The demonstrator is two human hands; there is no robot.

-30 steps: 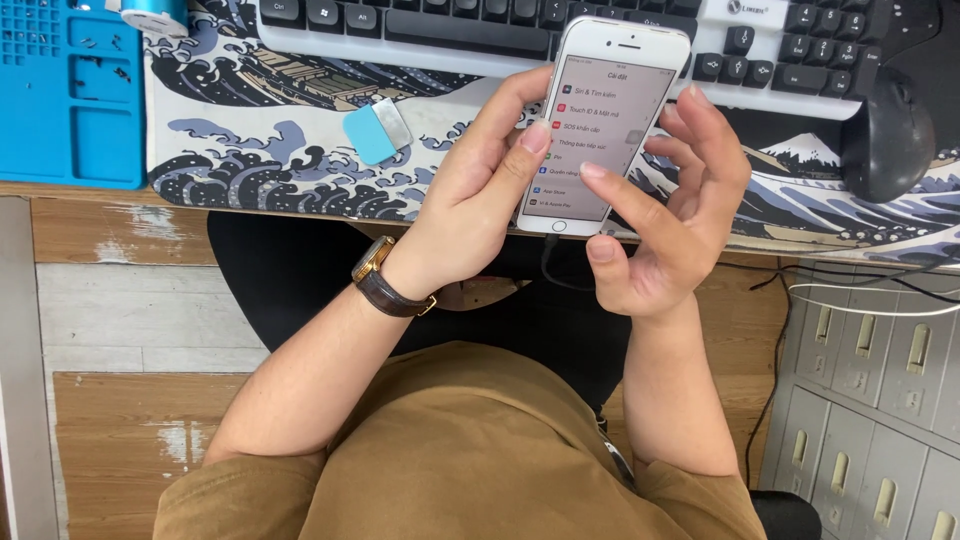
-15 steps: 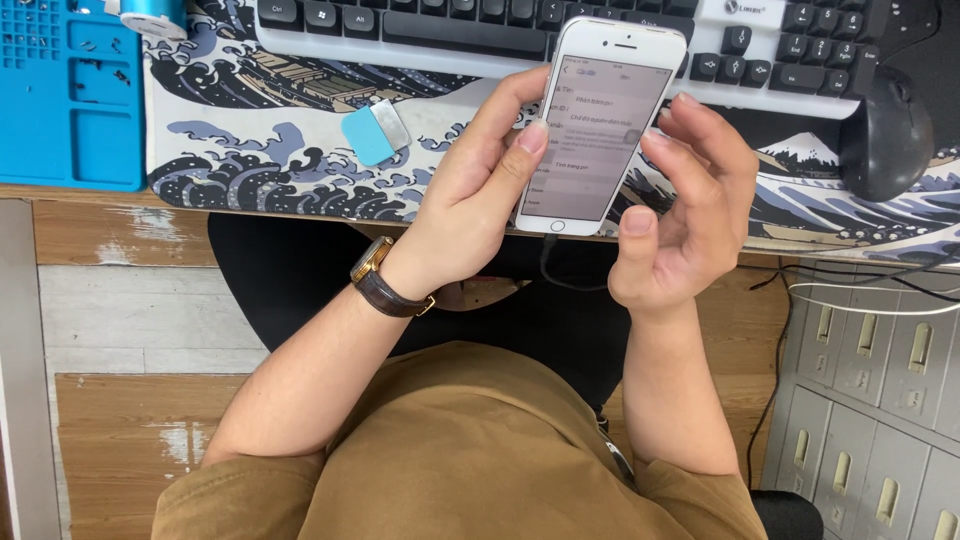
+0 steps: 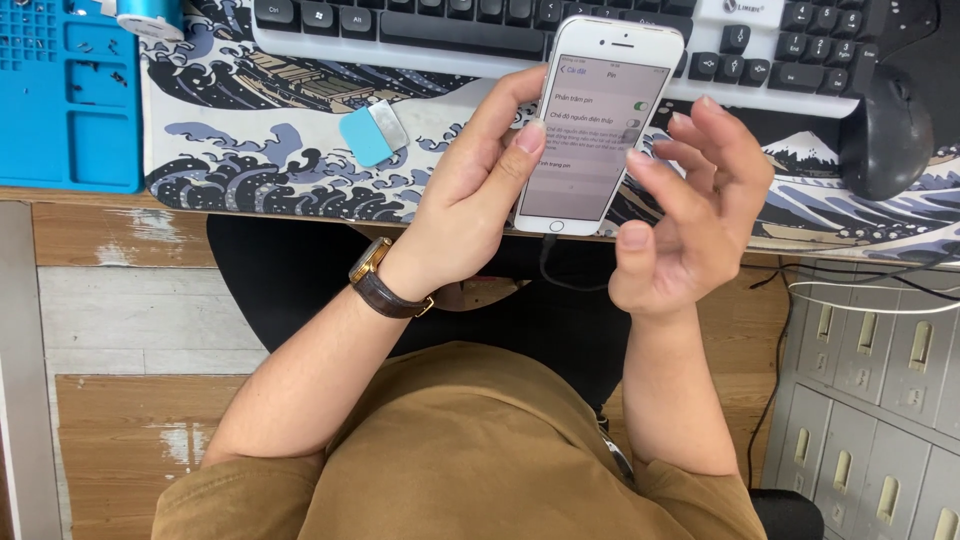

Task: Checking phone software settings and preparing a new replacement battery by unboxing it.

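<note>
My left hand (image 3: 470, 200) grips a white smartphone (image 3: 600, 125) by its left edge, thumb tip resting on the screen's left side. The screen is lit and shows a settings page with two toggle switches. A dark cable (image 3: 552, 262) hangs from the phone's bottom. My right hand (image 3: 690, 200) hovers beside the phone's right edge with fingers spread and curled, holding nothing; whether its fingertips touch the phone I cannot tell. A brown-strapped wristwatch (image 3: 385, 285) sits on my left wrist.
A desk mat (image 3: 270, 150) printed with waves covers the desk. On it lie a white keyboard with dark keys (image 3: 420, 25), a black mouse (image 3: 885, 130) and a small blue-and-silver block (image 3: 372, 132). A blue compartment tray (image 3: 65, 95) sits at left. Grey drawers (image 3: 880, 370) stand at lower right.
The phone screen changed from a list of coloured icons to a page with toggles. My right hand drew back from the screen and opened its fingers.
</note>
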